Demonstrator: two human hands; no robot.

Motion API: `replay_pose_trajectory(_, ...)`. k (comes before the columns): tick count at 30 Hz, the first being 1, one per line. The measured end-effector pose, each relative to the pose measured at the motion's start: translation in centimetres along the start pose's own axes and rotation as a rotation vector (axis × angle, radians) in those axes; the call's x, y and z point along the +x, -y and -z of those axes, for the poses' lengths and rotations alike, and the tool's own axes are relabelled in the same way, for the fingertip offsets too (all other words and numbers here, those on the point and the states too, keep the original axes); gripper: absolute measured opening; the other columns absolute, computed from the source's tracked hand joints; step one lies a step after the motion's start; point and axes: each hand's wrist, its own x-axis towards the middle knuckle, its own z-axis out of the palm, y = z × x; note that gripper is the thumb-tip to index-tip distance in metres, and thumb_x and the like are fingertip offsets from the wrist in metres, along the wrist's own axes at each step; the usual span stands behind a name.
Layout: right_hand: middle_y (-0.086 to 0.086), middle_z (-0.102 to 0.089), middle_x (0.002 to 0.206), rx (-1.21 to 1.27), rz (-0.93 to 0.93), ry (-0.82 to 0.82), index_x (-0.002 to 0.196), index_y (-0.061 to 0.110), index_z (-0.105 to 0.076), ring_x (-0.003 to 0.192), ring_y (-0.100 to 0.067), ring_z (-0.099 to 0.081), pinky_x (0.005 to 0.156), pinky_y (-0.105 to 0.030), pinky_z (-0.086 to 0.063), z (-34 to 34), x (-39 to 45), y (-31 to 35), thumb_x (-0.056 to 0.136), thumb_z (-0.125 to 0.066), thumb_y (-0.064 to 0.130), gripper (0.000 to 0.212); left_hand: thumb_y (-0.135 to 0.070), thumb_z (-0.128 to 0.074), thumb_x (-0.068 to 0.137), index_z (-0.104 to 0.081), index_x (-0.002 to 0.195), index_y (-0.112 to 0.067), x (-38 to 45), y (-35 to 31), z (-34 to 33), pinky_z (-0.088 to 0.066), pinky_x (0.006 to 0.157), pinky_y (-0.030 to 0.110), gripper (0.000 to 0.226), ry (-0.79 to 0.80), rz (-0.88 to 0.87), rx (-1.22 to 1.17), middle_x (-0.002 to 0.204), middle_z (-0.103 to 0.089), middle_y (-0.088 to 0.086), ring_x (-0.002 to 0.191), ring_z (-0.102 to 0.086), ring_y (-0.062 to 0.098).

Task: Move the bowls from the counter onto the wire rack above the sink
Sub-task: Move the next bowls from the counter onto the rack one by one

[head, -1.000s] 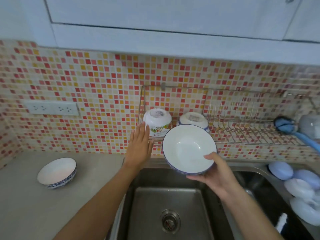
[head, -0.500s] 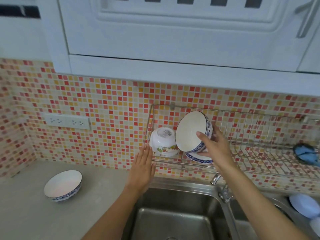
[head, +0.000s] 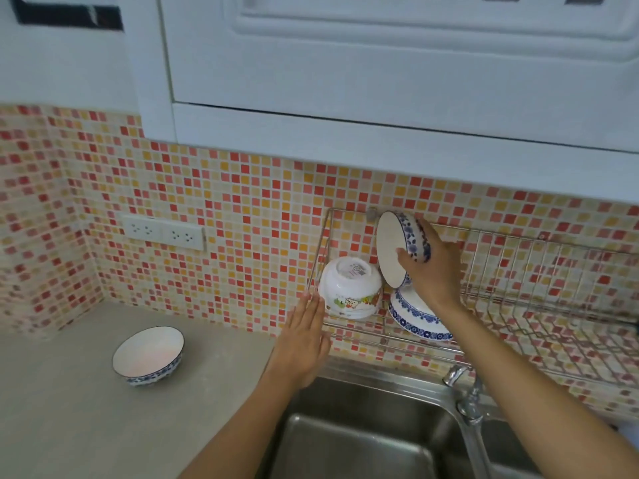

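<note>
Blue-patterned bowl (head: 403, 250) tilted on edge in right hand (head: 434, 267) grip; left hand (head: 304, 344) flat, open.

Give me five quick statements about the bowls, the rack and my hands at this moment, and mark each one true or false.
1. The right hand holds a blue-patterned bowl tilted on its side over the wire rack. True.
2. The left hand grips the cartoon-printed bowl. False: it is open and flat, at the rack's left edge beside that bowl.
3. The cartoon-printed bowl sits upside down on the rack. True.
4. No bowls are left on the counter. False: one blue-rimmed bowl sits there upright.
5. The sink is full of dishes. False: its visible basin is empty.
</note>
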Motion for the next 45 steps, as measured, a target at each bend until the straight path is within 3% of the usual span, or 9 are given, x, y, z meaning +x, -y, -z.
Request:
replay_pose_trajectory(2,-0.010,-0.049,0.116,-0.153,0.088,0.020,0.142,0.051,-0.032,0.088,-0.023,-0.062,0.071,-0.038,-0.059,-0.5,-0.1,0.1,0.078,-0.066,0.052,0.073,-0.046,-0.008,0.098,0.012,0.147,-0.020,0.1,0.0,-0.1,0.013,0.114,0.031,0.059,0.009,0.007,0.007,0.155,0.019,-0.005,0.139,0.028,0.012)
replay_pose_trajectory(5,-0.012,-0.041,0.127,-0.423,0.239,0.076,0.146,0.046,-0.028,0.108,-0.028,-0.053,0.071,-0.036,-0.056,-1.5,-0.5,0.7,0.082,-0.068,0.047,0.075,-0.046,-0.009,0.098,0.011,0.148,-0.020,0.2,0.2,-0.4,0.010,0.117,0.034,0.060,0.009,0.010,0.003,0.155,0.017,-0.006,0.139,0.028,0.011)
replay_pose_trajectory(8,-0.013,-0.035,0.134,-0.628,0.366,0.188,0.147,0.045,-0.024,0.120,-0.032,-0.042,0.073,-0.040,-0.054,-2.7,-0.8,1.1,0.082,-0.067,0.044,0.078,-0.046,-0.014,0.098,0.007,0.149,-0.021,0.2,0.1,-0.6,0.016,0.112,0.029,0.060,-0.016,0.010,-0.014,0.157,0.014,-0.006,0.139,0.026,0.009)
replay_pose_trajectory(16,-0.008,-0.032,0.125,-0.757,0.634,0.243,0.135,0.033,-0.054,0.097,-0.035,-0.060,0.044,-0.038,-0.054,-4.5,-2.0,0.8,0.062,-0.085,0.047,0.080,-0.044,-0.015,0.098,0.009,0.148,-0.021,0.0,0.1,-0.3,0.017,0.111,0.027,0.061,-0.014,0.014,-0.038,0.157,0.015,-0.006,0.139,0.026,0.008)
replay_pose_trajectory(21,-0.015,-0.046,0.128,-0.763,0.597,0.339,0.142,0.038,-0.043,0.110,-0.035,-0.053,0.058,-0.043,-0.058,-4.5,-1.4,-0.2,0.072,-0.073,0.059,0.080,-0.045,-0.015,0.097,0.010,0.148,-0.021,0.0,0.2,-0.5,0.012,0.114,0.030,0.062,-0.009,0.015,-0.042,0.157,0.015,-0.007,0.139,0.027,0.007)
replay_pose_trajectory(28,-0.015,-0.044,0.132,-0.783,0.628,0.368,0.144,0.039,-0.038,0.112,-0.034,-0.052,0.061,-0.042,-0.058,-4.6,-1.3,-0.8,0.075,-0.071,0.058,0.079,-0.047,-0.011,0.094,0.009,0.149,-0.020,0.0,0.3,-0.6,0.010,0.115,0.030,0.064,-0.011,0.005,-0.061,0.157,0.014,-0.006,0.139,0.026,0.008)
replay_pose_trajectory(37,-0.005,-0.024,0.151,-0.639,0.676,0.394,0.145,0.043,-0.036,0.128,-0.033,-0.039,0.075,-0.042,-0.059,-5.9,-2.5,-2.0,0.089,-0.062,0.045,0.062,-0.046,-0.014,0.094,0.010,0.148,-0.021,0.0,0.0,-0.3,0.009,0.116,0.031,0.064,-0.011,0.014,-0.090,0.155,0.015,-0.008,0.139,0.026,0.007)
replay_pose_trajectory(42,-0.003,-0.022,0.155,-0.565,0.652,0.392,0.145,0.042,-0.038,0.134,-0.032,-0.035,0.094,-0.044,-0.051,-6.2,-2.8,-2.3,0.088,-0.066,0.040,0.063,-0.049,-0.008,0.092,0.008,0.149,-0.020,-0.1,0.2,-0.4,0.007,0.116,0.031,0.066,-0.008,0.015,-0.090,0.156,0.013,-0.007,0.140,0.024,0.008)
replay_pose_trajectory(45,0.003,-0.018,0.158,-0.470,0.614,0.399,0.144,0.041,-0.040,0.141,-0.026,-0.025,0.109,-0.040,-0.038,-6.2,-3.3,-2.6,0.086,-0.071,0.030,0.067,-0.050,-0.006,0.090,0.006,0.149,-0.020,-0.1,0.0,-0.4,0.008,0.116,0.030,0.068,-0.017,0.016,-0.096,0.156,0.012,-0.007,0.140,0.023,0.009)
